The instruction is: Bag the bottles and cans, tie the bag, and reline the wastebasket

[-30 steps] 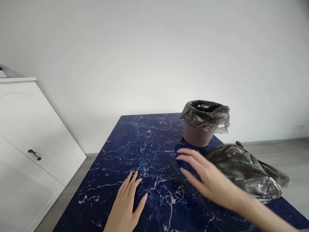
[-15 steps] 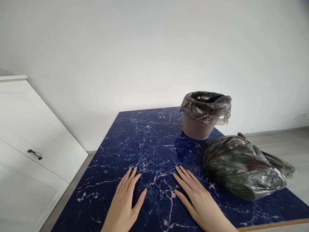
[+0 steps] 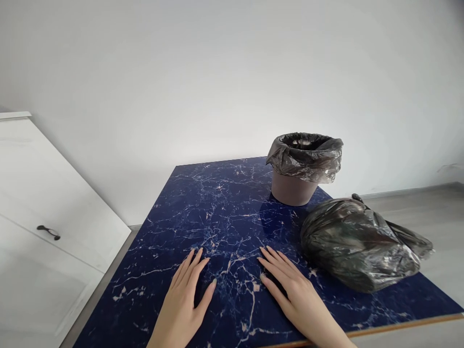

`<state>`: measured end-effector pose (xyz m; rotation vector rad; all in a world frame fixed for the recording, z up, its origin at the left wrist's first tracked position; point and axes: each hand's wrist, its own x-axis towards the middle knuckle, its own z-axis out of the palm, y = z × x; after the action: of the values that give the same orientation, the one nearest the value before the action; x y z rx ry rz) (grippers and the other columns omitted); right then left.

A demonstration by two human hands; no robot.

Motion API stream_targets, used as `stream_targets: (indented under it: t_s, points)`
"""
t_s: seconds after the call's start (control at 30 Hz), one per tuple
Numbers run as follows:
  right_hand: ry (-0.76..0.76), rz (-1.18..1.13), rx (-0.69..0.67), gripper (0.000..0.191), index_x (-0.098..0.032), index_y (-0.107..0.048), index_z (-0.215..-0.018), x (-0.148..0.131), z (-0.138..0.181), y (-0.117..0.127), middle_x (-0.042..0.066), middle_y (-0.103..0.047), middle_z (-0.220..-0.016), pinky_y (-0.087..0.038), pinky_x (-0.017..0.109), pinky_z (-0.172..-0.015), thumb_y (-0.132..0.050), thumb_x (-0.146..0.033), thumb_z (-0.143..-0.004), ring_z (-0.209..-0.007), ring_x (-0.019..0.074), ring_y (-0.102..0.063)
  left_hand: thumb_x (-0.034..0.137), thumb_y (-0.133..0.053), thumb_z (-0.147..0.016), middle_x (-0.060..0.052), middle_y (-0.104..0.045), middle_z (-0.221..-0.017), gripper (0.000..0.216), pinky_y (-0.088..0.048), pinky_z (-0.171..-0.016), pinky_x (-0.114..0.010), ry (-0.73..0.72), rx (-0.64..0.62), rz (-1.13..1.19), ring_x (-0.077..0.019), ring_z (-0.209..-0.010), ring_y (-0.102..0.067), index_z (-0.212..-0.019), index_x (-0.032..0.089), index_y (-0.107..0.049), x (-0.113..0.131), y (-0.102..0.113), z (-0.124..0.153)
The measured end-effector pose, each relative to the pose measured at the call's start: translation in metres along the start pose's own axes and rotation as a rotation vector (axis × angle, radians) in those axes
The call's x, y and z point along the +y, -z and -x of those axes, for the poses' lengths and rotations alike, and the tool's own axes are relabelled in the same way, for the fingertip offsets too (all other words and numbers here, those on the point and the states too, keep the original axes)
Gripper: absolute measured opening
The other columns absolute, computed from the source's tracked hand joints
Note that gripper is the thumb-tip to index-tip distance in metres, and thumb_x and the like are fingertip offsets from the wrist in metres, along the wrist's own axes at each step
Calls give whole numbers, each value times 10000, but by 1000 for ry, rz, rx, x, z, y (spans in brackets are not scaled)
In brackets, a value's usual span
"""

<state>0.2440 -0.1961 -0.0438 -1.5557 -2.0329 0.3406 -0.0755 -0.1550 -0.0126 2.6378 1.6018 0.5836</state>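
Observation:
My left hand [image 3: 183, 302] lies flat on the dark blue marble-patterned table [image 3: 217, 212], fingers stretched out, holding nothing. My right hand [image 3: 292, 292] rests flat on the table beside it, fingers spread and empty. A tied, filled black rubbish bag [image 3: 357, 244] lies on the table just right of my right hand, not touching it. Behind the bag stands a small brown bin [image 3: 293, 188] lined with a black bag [image 3: 306, 157] folded over its rim.
A white cabinet [image 3: 39, 217] with a dark handle [image 3: 48, 232] stands at the left, close to the table's edge. A plain white wall is behind the table. Grey floor [image 3: 427, 217] shows at the right.
My right hand has come down from above the table near the bag and now lies flat on the surface. The left hand has barely moved. The view shifted slightly.

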Motion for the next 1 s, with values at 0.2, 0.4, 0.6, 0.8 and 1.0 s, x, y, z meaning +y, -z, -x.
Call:
stream_targets:
  t_s: [0.2,0.4,0.6,0.8,1.0]
  points:
    - [-26,-87,-22,537,-275,-591,-1613,-3,1,9,5,-463,-1719,-316,567,-1371,-418,-510,-1162,-1640,286,-385,536,-519,-1127,-2,-441,-1766,530,-525,-1221,-663,23,-32,36,-349,-1633,-408,-1634,409,-430,0,1,-2]
    - [-113,-225,-21,518,-318,-654,-1550,-4,5,14,-34,-501,-1702,-281,538,-1400,-399,-551,-1164,-1650,248,-376,539,-490,-1139,7,-421,-1778,522,-524,-1223,-665,36,-72,48,-342,-1655,-370,-1641,421,-408,3,3,-2]
    - [-130,-357,-24,504,-324,-704,-1488,-7,5,24,-19,-569,-1654,-249,560,-1409,-380,-541,-1169,-1641,253,-396,536,-504,-1135,-10,-456,-1761,500,-513,-1242,-647,25,-55,50,-337,-1657,-375,-1610,395,-445,4,4,-4]
    - [-126,-367,-24,494,-318,-714,-1465,-9,5,26,-27,-571,-1655,-237,543,-1415,-372,-526,-1175,-1646,232,-387,515,-514,-1137,-39,-480,-1748,486,-504,-1257,-626,2,-44,50,-344,-1651,-391,-1597,365,-469,6,6,-4]
    - [-116,-366,5,477,-313,-724,-1449,-9,6,25,-9,-593,-1635,-258,568,-1404,-373,-492,-1179,-1629,249,-420,504,-529,-1133,-32,-490,-1741,486,-503,-1261,-622,6,-40,66,-348,-1646,-399,-1598,372,-479,7,6,-4]
